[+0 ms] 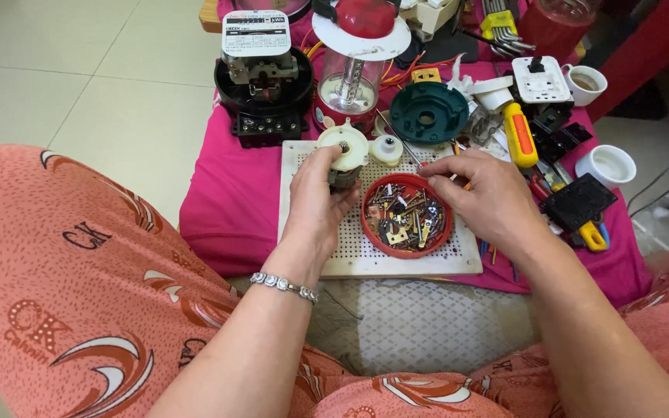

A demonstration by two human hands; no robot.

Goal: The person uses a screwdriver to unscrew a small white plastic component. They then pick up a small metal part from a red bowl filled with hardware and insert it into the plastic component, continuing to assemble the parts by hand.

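My left hand (317, 203) grips a small motor with a cream plastic cap (343, 150), holding it upright over a white perforated board (311, 255). My right hand (483, 195) rests at the far right rim of a red round dish (372, 231) filled with several small screws and metal parts; its fingertips pinch something thin, which I cannot make out. A second cream cap (386, 149) lies on the board just behind the dish.
A pink cloth (226, 201) covers the low table. On it stand a black electric meter (263, 77), a clear lantern with a red top (354, 70), a dark green round housing (429, 113), an orange-handled screwdriver (519, 133), white cups (608, 164) and black parts.
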